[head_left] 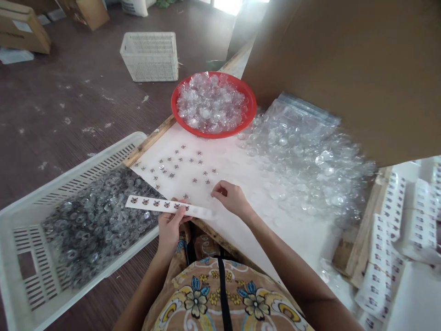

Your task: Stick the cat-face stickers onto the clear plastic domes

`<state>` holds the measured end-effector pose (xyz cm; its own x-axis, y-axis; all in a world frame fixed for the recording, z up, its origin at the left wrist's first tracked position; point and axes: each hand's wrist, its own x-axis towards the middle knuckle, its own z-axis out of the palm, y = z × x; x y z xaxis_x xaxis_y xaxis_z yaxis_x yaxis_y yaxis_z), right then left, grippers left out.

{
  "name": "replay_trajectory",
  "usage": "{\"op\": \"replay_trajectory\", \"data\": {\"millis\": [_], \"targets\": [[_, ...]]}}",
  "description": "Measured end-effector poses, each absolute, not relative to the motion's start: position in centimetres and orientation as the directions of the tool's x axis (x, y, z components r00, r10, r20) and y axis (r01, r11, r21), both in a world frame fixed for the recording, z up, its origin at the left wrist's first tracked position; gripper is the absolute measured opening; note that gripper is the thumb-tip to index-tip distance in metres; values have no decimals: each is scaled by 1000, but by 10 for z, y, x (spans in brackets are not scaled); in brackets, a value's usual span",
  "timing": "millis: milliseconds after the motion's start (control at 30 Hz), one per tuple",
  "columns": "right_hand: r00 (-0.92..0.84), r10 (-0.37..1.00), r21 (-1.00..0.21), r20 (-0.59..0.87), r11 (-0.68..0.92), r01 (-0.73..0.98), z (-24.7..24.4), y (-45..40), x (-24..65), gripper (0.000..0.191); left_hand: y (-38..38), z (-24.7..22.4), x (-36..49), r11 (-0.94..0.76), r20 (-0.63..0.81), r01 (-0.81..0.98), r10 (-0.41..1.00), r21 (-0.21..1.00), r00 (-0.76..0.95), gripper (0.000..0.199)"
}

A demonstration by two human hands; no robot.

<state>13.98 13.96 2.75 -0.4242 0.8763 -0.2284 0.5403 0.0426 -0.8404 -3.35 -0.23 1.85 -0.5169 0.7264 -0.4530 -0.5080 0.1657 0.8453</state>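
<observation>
My left hand [171,226] grips a white strip [139,202] printed with a row of small cat-face stickers, held over the near-left edge of the white table. The strip's right end looks blank. My right hand [228,196] is just right of the strip, low over the table, with thumb and fingertips pinched together; whatever lies between them is too small to make out. Beyond the hands, several cat-face pieces [171,175] are scattered on the white tabletop [234,170]. Many clear round pieces [324,170] are heaped to the right.
A red basin [253,110] full of clear pieces stands at the table's far corner. At left, a white crate [20,216] holds many clear and dark pieces. Sticker strips [379,257] lie bundled at right, beside cardboard [344,73]. Another white basket [151,57] is on the floor.
</observation>
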Motion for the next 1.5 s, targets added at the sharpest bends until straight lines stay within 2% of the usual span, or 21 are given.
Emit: {"op": "replay_trajectory", "data": {"millis": [167, 300, 367, 533, 633, 767, 933, 1000, 1100, 1200, 1300, 1500], "targets": [[-456, 856, -732, -244, 146, 665, 22, 130, 128, 6, -2, 21, -28, 173, -465, -523, 731, 835, -500, 44], [-482, 863, -605, -152, 304, 736, 19, 127, 118, 8, 0, 23, -26, 165, -441, -503, 745, 849, -500, 42], [-478, 868, -576, -135, 324, 751, 18, 128, 116, 11, 0, 22, -26, 158, -425, -486, 750, 859, -507, 42], [-465, 873, -612, -146, 289, 736, 27, 133, 122, 29, 1, 19, -26, 156, -413, -468, 749, 870, -518, 47], [-488, 871, -684, -59, 321, 655, 38, 129, 122, 23, 2, 17, -24, 189, -407, -425, 757, 885, -511, 53], [-632, 774, -848, -29, 316, 426, 48, 110, 110, 11, 2, 16, -22, 232, -397, -370, 788, 899, -471, 59], [-603, 789, -873, 117, 371, 316, 45, 90, 103, 11, 2, 12, -22, 229, -426, -428, 784, 874, -451, 61], [-556, 819, -907, 143, 333, 258, 43, 98, 109, 9, 2, 12, -22, 222, -433, -447, 779, 867, -453, 61], [-400, 916, -950, 20, 143, 279, 37, 126, 125, 10, 3, 13, -21, 217, -437, -455, 771, 864, -464, 61], [-305, 943, -891, -135, 19, 453, 28, 156, 143, 9, 3, 15, -20, 224, -445, -457, 768, 861, -461, 63], [-313, 926, -823, -210, 6, 569, 20, 169, 151, 5, 2, 14, -19, 232, -447, -454, 771, 860, -453, 64], [-322, 919, -703, -226, 75, 708, 17, 164, 139, 5, -1, 11, -20, 229, -435, -433, 769, 872, -468, 60]]}}
